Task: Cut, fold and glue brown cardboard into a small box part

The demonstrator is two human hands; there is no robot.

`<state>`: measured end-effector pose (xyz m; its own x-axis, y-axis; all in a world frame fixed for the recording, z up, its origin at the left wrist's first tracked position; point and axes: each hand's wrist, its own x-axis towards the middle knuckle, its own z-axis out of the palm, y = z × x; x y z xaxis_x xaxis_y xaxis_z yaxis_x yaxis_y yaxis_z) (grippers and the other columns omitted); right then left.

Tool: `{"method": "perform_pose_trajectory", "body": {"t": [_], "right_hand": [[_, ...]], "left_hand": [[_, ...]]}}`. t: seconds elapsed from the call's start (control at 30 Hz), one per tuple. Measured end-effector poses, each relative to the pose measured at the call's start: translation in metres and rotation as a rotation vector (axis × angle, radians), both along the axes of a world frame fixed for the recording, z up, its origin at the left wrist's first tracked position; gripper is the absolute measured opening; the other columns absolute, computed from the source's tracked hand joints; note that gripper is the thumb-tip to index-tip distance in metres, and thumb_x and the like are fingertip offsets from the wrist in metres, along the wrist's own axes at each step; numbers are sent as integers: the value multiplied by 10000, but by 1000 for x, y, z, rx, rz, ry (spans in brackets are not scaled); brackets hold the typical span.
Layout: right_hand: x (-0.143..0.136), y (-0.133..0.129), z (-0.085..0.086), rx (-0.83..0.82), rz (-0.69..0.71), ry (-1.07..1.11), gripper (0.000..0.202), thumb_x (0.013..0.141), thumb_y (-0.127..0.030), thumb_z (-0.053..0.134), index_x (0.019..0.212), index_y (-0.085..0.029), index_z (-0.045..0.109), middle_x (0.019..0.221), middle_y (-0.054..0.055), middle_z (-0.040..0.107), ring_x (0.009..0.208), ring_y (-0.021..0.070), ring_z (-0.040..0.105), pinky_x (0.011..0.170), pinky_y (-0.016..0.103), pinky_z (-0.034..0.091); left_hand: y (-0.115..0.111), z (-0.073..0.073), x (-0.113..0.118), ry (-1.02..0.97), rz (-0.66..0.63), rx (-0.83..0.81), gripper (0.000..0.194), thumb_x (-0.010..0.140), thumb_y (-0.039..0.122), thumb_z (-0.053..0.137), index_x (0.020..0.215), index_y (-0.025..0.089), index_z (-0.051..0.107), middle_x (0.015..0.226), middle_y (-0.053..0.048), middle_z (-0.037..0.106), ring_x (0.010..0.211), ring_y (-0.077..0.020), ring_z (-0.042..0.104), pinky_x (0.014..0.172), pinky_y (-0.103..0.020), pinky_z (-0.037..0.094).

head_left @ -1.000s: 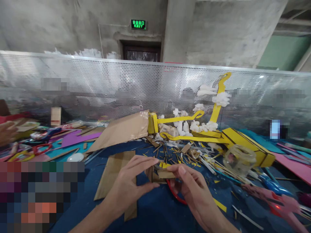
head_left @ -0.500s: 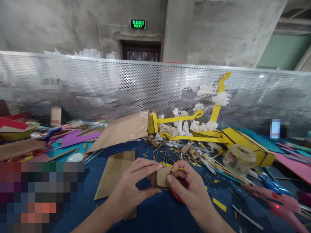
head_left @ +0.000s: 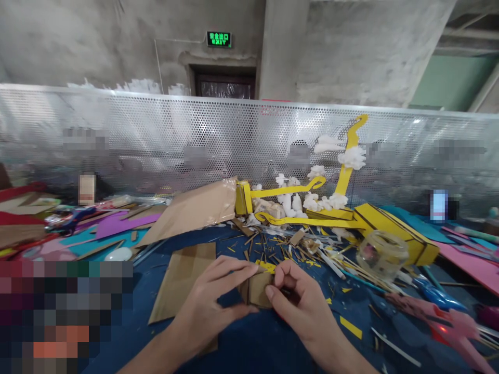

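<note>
A small folded piece of brown cardboard point(head_left: 260, 290) is between my two hands, over the blue table. My left hand point(head_left: 216, 291) curves around its left side, fingers along the top edge and thumb low. On the right, my right hand point(head_left: 298, 293) pinches its edge between thumb and bent fingers. Bits of yellow paper point(head_left: 265, 267) show just behind the piece. A larger flat cardboard sheet point(head_left: 181, 278) lies partly under my left hand and forearm.
A yellow cardboard construction point(head_left: 397, 228) with white fluffy tufts point(head_left: 353, 157) stands along the perforated metal panel point(head_left: 187, 130). Scraps and sticks litter the middle. At right are a clear jar point(head_left: 382, 254) and a pink glue gun point(head_left: 448, 324) with a lit red light.
The red round object that showed beneath my right hand is out of sight. The cardboard piece has turned slightly in my fingers, and both hands stay close to the same place.
</note>
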<state>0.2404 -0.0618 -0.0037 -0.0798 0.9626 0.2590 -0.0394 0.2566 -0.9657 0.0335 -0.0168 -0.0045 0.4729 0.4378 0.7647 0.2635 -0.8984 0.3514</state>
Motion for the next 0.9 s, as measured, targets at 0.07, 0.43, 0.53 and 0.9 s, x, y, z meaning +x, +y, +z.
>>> {"method": "perform_pose_trajectory", "body": {"t": [0.07,0.43,0.53,0.9], "right_hand": [[0,-1,2,5,15,-5,285,843,-334,718,774,-233,460,678,-66,479,577,102,380,526,223,308],[0,-2,4,24,3,-23,282,859,-349,695,773,-233,453,692,-59,468,599,109,392,542,218,325],[0,-3,4,31,0,-28,280,860,-346,696,775,-232,455,690,-58,471,597,109,392,540,217,328],[2,-1,-1,23,39,-33,257,911,-329,671,816,-234,453,722,-54,483,630,116,397,567,221,333]], "left_hand": [[0,1,0,-2,-1,-1,536,842,369,819,1348,281,666,1175,-98,759,1028,-250,686,894,-416,589],[-2,2,0,-2,-5,-9,525,845,317,824,1341,261,662,1185,-95,748,1033,-238,679,897,-395,583],[-2,3,0,8,6,-1,520,842,325,826,1332,254,665,1175,-93,751,1029,-238,680,894,-392,579],[-2,0,-2,33,27,6,541,834,296,836,1340,247,652,1203,-92,743,1046,-237,670,908,-389,569]]}}
